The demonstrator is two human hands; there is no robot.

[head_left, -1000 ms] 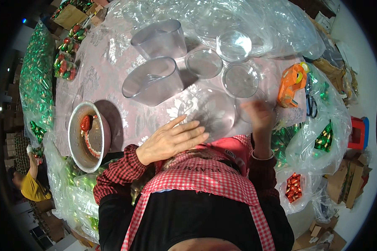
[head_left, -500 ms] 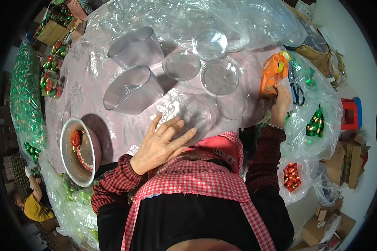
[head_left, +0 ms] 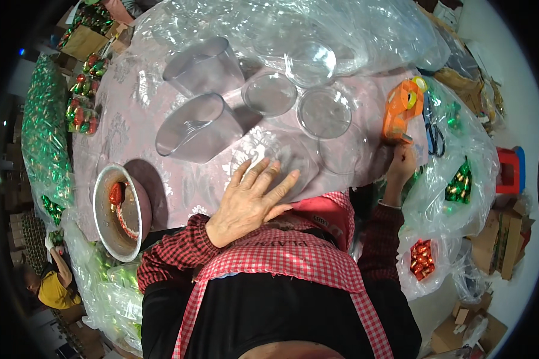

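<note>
The left hand (head_left: 251, 200) lies flat with fingers spread, pressing a clear plastic sheet (head_left: 293, 158) onto the pink tabletop (head_left: 132, 128), while the right hand (head_left: 401, 164), its grip unclear, reaches the orange tape dispenser (head_left: 401, 107), apparently fetching tape, which needs a steady pull.

Your right hand (head_left: 401, 164) sits at the tabletop (head_left: 161, 113) edge just below the orange tape dispenser (head_left: 401, 107), but its fingers curl out of sight, so you cannot tell whether they grip anything. Your left hand (head_left: 248, 200) lies flat on a clear sheet (head_left: 299, 158) whose edges vanish against the cloth. Your apron (head_left: 281, 257) hides the tabletop's near edge. The bowl (head_left: 117, 218) holds something red, too small to make out. The scissors (head_left: 432, 128) blur under plastic.
</note>
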